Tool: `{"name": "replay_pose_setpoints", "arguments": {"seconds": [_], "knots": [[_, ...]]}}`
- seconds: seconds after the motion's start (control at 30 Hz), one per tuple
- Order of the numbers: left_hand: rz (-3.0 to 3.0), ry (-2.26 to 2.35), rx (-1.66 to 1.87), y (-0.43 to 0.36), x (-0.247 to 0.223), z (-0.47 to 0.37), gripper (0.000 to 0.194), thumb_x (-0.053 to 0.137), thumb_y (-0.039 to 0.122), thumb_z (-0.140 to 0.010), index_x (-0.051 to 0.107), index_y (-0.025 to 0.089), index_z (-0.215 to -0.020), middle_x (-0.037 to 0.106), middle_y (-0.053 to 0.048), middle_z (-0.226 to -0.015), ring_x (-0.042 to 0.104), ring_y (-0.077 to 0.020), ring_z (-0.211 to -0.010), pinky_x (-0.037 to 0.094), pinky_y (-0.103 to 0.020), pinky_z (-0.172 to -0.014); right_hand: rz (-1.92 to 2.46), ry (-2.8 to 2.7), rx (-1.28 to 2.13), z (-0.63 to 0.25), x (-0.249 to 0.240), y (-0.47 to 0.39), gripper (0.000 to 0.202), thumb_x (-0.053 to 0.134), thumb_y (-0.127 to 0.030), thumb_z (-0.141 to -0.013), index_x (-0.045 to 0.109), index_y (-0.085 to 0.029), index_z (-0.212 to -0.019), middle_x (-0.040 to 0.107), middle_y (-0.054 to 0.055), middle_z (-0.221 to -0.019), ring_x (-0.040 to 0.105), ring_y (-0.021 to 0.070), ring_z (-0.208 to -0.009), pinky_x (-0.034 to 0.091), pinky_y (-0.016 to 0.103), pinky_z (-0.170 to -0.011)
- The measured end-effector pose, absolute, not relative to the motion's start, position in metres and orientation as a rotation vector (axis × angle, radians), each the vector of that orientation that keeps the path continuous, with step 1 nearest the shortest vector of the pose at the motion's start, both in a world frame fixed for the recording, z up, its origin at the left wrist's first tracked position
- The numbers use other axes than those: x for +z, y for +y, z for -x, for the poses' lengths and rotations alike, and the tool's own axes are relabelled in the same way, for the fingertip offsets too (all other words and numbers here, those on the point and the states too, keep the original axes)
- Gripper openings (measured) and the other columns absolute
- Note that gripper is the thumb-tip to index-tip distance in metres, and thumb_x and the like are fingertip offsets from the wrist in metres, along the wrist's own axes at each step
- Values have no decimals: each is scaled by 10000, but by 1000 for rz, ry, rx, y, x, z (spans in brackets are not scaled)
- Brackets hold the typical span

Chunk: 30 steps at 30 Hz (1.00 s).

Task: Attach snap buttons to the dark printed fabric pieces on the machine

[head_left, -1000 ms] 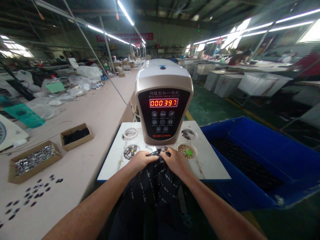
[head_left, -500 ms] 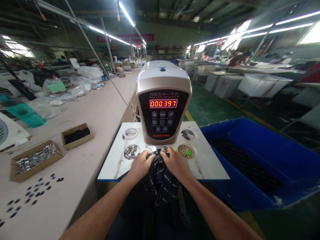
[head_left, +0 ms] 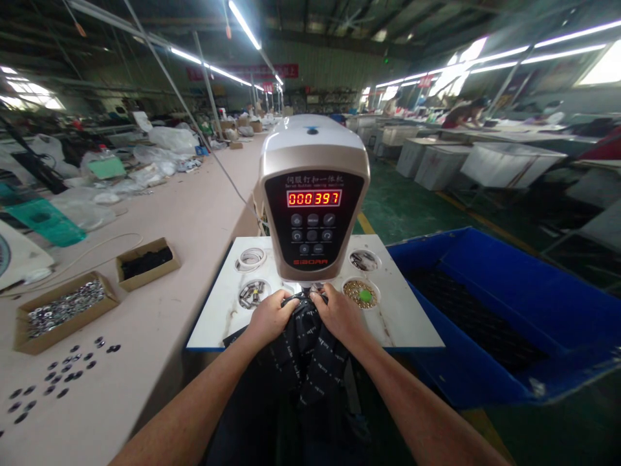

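Note:
Black fabric with small white lettering hangs down from between my two hands, its upper edge bunched beneath the head of the button machine. My left hand is closed on the cloth's left side, thumb on top. On the right side, my right hand pinches the same cloth close to the machine's working point. The machine's red display reads 000397. Both hands rest over the white machine table. The exact spot where the fabric meets the machine is hidden by my fingers and the machine head.
Recessed cups hold metal parts and brass pieces. At left, a long table bears a box of metal rings, a box of black pieces and loose discs. A blue bin stands right. People sit farther back.
The fabric below my hands has spread out a little, with a corner now showing at the left. Both hands keep their hold beneath the machine; the view has shifted slightly.

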State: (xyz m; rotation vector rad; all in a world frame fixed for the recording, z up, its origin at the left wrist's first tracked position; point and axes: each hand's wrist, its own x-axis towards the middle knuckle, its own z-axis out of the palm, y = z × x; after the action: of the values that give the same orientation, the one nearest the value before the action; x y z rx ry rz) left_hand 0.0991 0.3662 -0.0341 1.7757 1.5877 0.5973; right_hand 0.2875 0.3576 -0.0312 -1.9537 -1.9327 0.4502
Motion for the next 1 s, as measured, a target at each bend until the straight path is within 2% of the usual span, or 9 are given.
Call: {"name": "replay_pose_setpoints", "arguments": {"seconds": [1.0], "knots": [[-1800, 1564, 603, 370, -41, -97, 228, 537, 408, -908, 660, 216, -889, 730, -25, -902, 657, -228, -900, 448, -318, -815, 1980, -1910, 533, -288, -33, 359, 284, 446, -424, -1019, 642, -220, -1036, 772, 102, -978, 712, 271, -938, 400, 311, -754]]}}
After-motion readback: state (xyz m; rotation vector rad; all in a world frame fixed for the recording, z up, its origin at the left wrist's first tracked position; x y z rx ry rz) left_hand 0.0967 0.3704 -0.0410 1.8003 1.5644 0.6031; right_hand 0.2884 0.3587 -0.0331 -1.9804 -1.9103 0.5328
